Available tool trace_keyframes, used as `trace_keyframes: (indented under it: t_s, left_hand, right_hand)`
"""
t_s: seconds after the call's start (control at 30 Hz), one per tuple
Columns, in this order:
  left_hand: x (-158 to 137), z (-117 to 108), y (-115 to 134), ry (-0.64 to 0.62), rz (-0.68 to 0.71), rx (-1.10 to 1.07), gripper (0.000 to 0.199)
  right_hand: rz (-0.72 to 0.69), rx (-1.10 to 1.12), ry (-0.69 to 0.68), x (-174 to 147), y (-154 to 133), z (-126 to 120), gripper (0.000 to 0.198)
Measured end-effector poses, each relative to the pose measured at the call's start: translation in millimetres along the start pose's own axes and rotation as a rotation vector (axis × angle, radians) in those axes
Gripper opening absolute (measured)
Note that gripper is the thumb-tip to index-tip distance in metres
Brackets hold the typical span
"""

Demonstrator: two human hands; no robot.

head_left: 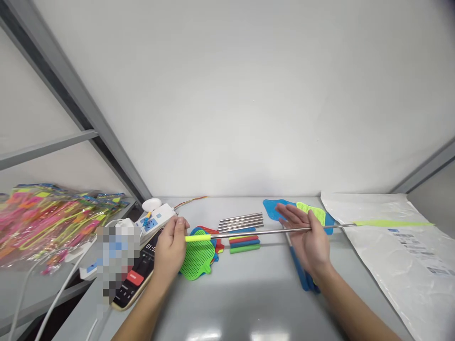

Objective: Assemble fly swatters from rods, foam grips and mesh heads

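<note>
The left hand (170, 248) is closed on the yellow-green end of a long thin metal rod (256, 232) held level above the grey surface (231, 293), the right hand (307, 237) pinches its middle, and no swatter head is fitted yet.

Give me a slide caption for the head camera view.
Left hand and right hand hold a metal rod level above fly-swatter heads.

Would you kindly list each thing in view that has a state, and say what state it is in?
left hand: closed on the rod's yellow-green grip.
right hand: fingers straight, thumb pinning the rod.
telescopic rod: extended, held level above the table.
phone: screen lit, timer showing.
spare metal rods: collapsed, lying side by side.
plastic bag: lying flat.
</note>
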State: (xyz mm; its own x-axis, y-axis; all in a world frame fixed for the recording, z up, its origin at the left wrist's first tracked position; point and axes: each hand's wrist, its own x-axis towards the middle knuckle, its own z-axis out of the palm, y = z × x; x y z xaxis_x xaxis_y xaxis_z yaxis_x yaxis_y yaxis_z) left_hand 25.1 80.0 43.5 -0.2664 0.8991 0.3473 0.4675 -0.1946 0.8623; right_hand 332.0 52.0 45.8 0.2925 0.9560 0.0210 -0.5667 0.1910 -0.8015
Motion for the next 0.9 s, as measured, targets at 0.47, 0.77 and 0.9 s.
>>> trace_keyframes:
  t_s: [0.47, 0.77, 0.9]
  left_hand:
    - [2.6, -8.7, -5.2, -0.091, -0.050, -0.168, 0.030]
    - [-18.6, 11.4, 4.9, -0.150, 0.002, 0.038, 0.032]
    - [-24.8, 20.1, 10.0, -0.240, -0.026, -0.032, 0.034]
  right_hand:
    - [0.157, 0.128, 0.053, 2.3, -11.5, -3.6, 0.054]
    - [0.166, 0.040, 0.015, -9.6, 10.2, 13.1, 0.044]
    - [0.150, -0.046, -0.123, -21.7, 8.8, 22.0, 0.054]
